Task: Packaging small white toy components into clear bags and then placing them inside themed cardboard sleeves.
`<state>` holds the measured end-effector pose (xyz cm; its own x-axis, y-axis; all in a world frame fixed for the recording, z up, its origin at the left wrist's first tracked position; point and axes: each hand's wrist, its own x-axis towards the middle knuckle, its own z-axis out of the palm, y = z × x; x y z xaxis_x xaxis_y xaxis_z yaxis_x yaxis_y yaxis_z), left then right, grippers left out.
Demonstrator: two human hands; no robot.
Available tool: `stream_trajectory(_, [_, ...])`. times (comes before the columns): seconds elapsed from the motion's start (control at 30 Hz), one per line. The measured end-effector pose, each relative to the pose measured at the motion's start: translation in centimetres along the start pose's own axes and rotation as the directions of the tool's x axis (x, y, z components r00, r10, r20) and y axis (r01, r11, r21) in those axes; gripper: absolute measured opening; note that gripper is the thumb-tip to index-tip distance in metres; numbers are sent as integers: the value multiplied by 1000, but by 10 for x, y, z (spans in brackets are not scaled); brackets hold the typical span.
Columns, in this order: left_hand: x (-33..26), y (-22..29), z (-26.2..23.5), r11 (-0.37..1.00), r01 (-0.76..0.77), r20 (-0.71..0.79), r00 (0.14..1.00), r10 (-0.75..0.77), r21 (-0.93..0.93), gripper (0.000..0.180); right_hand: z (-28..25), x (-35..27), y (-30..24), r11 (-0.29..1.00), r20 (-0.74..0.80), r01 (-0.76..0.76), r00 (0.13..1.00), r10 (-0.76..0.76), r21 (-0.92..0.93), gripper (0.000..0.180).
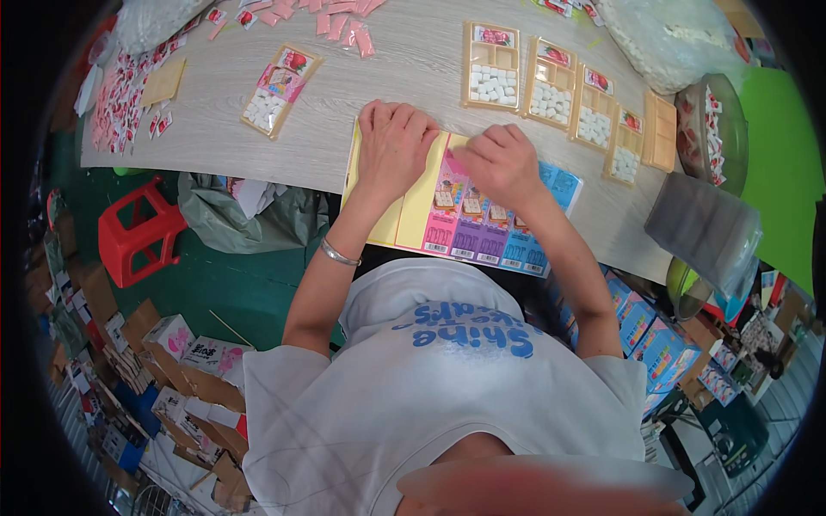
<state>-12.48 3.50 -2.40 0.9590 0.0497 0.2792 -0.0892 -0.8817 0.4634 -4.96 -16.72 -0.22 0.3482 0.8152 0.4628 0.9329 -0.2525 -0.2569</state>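
A printed cardboard sheet [415,217] with yellow, pink, purple and blue panels lies at the table's near edge, right in front of me. My left hand [396,142] rests over its yellow part, fingers bent down at the far edge. To the right, my right hand [503,168] has its fingers curled in at the pink panel; the fingertips are partly hidden. Beyond the left hand lies a filled tray [280,90] with white pellets and small packets. Several similar compartment trays [551,82] stand in a row past my right hand.
An unfilled tray [660,133] ends that row, beside a clear bowl [731,120] of packets and a stack of clear plastic [701,219]. Pink sachets [344,21] and small red-white packets [129,103] lie at the far left. A red stool [142,228] stands on the floor.
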Motion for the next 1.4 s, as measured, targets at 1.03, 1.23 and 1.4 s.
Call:
stream_trajectory(1.03, [81,32,39,950,-312,48,949,310,32,84,-248,25,-60,762,236,97,919,-316,640,5])
stream_trajectory(1.23, [-1,87,13,862,-472,332,796,507,-184,76,-217,-13,-83,872,323,-144,946,-16,467,5])
stream_trajectory(1.4, [-18,80,20,857,-495,462,732,500,-143,78,-299,-29,-104,735,-67,150,988,-141,661,16])
